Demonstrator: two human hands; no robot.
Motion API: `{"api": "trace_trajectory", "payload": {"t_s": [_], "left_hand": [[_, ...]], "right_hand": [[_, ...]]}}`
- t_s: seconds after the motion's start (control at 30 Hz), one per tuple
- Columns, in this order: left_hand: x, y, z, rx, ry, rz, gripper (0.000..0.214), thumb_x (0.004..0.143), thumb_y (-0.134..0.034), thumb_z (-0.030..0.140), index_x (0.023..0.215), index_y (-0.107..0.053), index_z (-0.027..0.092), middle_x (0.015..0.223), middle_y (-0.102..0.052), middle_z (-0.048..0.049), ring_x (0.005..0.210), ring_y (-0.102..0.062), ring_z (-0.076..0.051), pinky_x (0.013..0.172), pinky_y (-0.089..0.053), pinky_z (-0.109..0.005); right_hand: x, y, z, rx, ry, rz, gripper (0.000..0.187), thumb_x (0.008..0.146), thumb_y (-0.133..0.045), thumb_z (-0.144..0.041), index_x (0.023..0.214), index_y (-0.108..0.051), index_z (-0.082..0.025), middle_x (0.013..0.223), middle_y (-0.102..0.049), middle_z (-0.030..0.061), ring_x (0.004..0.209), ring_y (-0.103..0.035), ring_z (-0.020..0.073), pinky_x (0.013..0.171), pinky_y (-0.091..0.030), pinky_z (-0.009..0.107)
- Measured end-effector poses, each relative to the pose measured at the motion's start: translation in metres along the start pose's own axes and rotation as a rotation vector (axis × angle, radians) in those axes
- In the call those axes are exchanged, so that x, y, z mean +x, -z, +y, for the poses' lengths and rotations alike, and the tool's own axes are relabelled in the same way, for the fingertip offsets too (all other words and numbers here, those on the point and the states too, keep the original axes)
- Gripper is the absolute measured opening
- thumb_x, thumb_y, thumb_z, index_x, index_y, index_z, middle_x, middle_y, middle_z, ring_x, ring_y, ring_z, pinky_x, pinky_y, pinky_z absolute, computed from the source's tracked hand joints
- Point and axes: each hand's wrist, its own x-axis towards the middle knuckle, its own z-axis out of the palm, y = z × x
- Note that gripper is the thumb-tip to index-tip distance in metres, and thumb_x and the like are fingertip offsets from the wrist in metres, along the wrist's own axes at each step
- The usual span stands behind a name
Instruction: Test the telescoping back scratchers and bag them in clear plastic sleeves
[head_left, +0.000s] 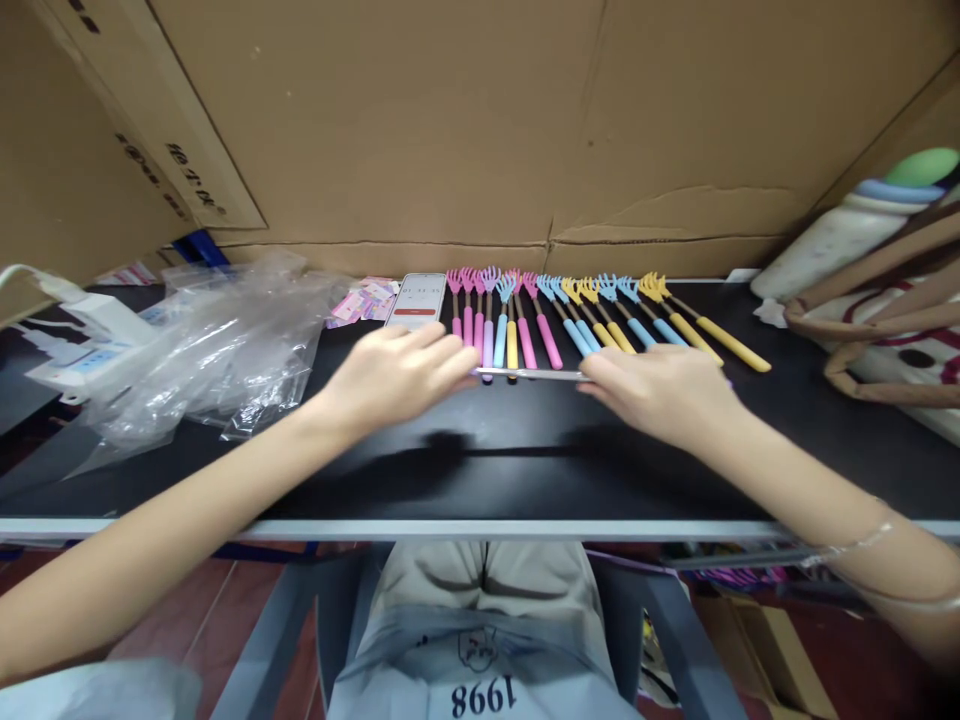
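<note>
Above the black tabletop, my left hand (401, 372) and my right hand (660, 392) are closed around the two ends of a back scratcher (531, 374). Its thin metal shaft runs level between them, and a bit of purple shows beside my left fingers. My hands cover most of both ends. Just beyond, a row of back scratchers with pink, purple, blue and yellow handles lies on the table; a pink one (549, 342) and a yellow one (733, 344) are among them. Their claw heads point to the back.
Clear plastic bags (217, 350) are heaped at left beside a white power strip (97, 340). A phone (417, 300) and printed cards (364, 302) lie behind my left hand. At right stand a bottle (840, 240) and a bag (892, 320). Cardboard (480, 120) walls the back.
</note>
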Motion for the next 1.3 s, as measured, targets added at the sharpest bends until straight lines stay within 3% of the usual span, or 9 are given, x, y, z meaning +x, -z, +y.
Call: {"api": "trace_trajectory", "payload": {"t_s": [0.2,0.33,0.43,0.6,0.8,1.07,1.17,1.3], "left_hand": [[-0.058,0.001,-0.065,0.138,0.011,-0.203,0.035,0.099,-0.041,0.038,0.073,-0.054,0.019,0.064,-0.056,0.0008,0.066,-0.05,-0.013,0.053,-0.031,-0.025],[-0.098,0.003,-0.102,0.238,0.101,-0.255,0.033,0.1,-0.038,0.037,0.077,-0.054,0.019,0.069,-0.057,0.0,0.07,-0.049,-0.015,0.05,-0.027,-0.024],[-0.117,0.001,-0.116,0.281,0.097,-0.275,0.03,0.1,-0.039,0.033,0.078,-0.054,0.019,0.069,-0.058,0.0001,0.075,-0.05,-0.015,0.052,-0.029,-0.024],[-0.118,-0.001,-0.118,0.295,0.083,-0.304,0.03,0.099,-0.04,0.036,0.081,-0.058,0.02,0.073,-0.062,0.0009,0.078,-0.053,-0.015,0.055,-0.031,-0.024],[-0.112,0.0,-0.112,0.304,-0.039,-0.219,0.025,0.098,-0.046,0.036,0.086,-0.06,0.019,0.073,-0.063,0.001,0.074,-0.054,-0.014,0.057,-0.035,-0.022],[-0.123,-0.008,-0.111,0.265,0.033,-0.343,0.025,0.097,-0.046,0.036,0.084,-0.058,0.019,0.074,-0.062,0.002,0.073,-0.057,-0.014,0.056,-0.033,-0.022],[-0.125,-0.01,-0.11,0.268,0.026,-0.348,0.025,0.098,-0.044,0.034,0.083,-0.057,0.019,0.072,-0.061,0.0023,0.07,-0.056,-0.013,0.054,-0.032,-0.022],[-0.112,-0.008,-0.104,0.289,0.012,-0.262,0.028,0.098,-0.043,0.031,0.076,-0.055,0.019,0.065,-0.058,0.002,0.066,-0.053,-0.014,0.052,-0.029,-0.023]], "right_hand": [[-0.073,-0.022,0.079,-0.196,-0.012,-0.01,0.048,0.098,-0.032,-0.042,0.062,-0.052,-0.019,0.051,-0.051,0.0005,0.048,-0.039,0.0124,0.049,-0.017,0.024],[-0.125,-0.034,0.121,-0.27,-0.241,-0.243,0.047,0.095,-0.03,-0.043,0.064,-0.056,-0.019,0.056,-0.056,0.0062,0.052,-0.043,0.015,0.048,-0.018,0.024],[-0.146,-0.037,0.132,-0.273,-0.358,-0.428,0.038,0.092,-0.038,-0.039,0.07,-0.06,-0.018,0.061,-0.058,0.0074,0.055,-0.047,0.0158,0.047,-0.017,0.025],[-0.148,-0.035,0.13,-0.219,-0.425,-0.576,0.027,0.092,-0.047,-0.037,0.085,-0.065,-0.018,0.073,-0.063,0.0094,0.062,-0.05,0.0158,0.049,-0.02,0.025],[-0.15,-0.036,0.136,-0.058,-0.503,-0.709,0.019,0.086,-0.06,-0.036,0.092,-0.065,-0.019,0.078,-0.064,0.01,0.065,-0.052,0.016,0.053,-0.024,0.027],[-0.165,-0.047,0.148,0.209,-0.565,-0.727,0.03,0.09,-0.048,-0.048,0.095,-0.061,-0.022,0.09,-0.068,0.0116,0.071,-0.059,0.0197,0.062,-0.037,0.029],[-0.165,-0.042,0.147,0.133,-0.537,-0.706,0.033,0.091,-0.043,-0.05,0.092,-0.06,-0.022,0.089,-0.067,0.0132,0.07,-0.059,0.0216,0.062,-0.035,0.031],[-0.146,-0.029,0.134,0.026,-0.462,-0.644,0.042,0.095,-0.03,-0.051,0.083,-0.057,-0.021,0.074,-0.063,0.0133,0.062,-0.054,0.0202,0.058,-0.029,0.031]]}}
